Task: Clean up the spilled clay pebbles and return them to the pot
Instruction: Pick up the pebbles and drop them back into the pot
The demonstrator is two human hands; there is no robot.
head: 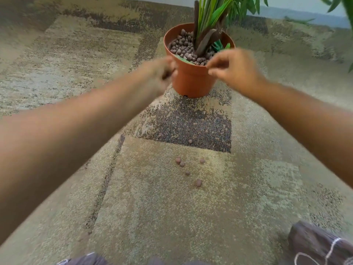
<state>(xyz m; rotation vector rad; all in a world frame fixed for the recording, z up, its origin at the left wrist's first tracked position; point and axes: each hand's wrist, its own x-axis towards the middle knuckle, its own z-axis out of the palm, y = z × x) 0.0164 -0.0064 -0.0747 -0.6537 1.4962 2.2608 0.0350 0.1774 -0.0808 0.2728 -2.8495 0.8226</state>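
Right hand (pixel 232 68) at the near right rim of the pot (pixel 193 77), fingertips pinched together just over the edge; whether a pebble sits in the pinch, cannot tell. Left hand (pixel 162 73) against the pot's left wall, blurred; curled, but its grip cannot be read.

Step, as judged: dropping gathered pebbles back into the pot, left hand perhaps steadying it. Pot upright on the carpet (pixel 76 73), filled with pebbles around the plant (pixel 210 20).

Spilled clay pebbles (pixel 188 169) lie loose on the carpet well in front of the pot, toward the person: a small scatter, one more on the dark patch nearer the pot.

Next move calls for reaching back and pinching up small, rollable pieces. Carpet around the pot is open; leaves overhang only its far side.
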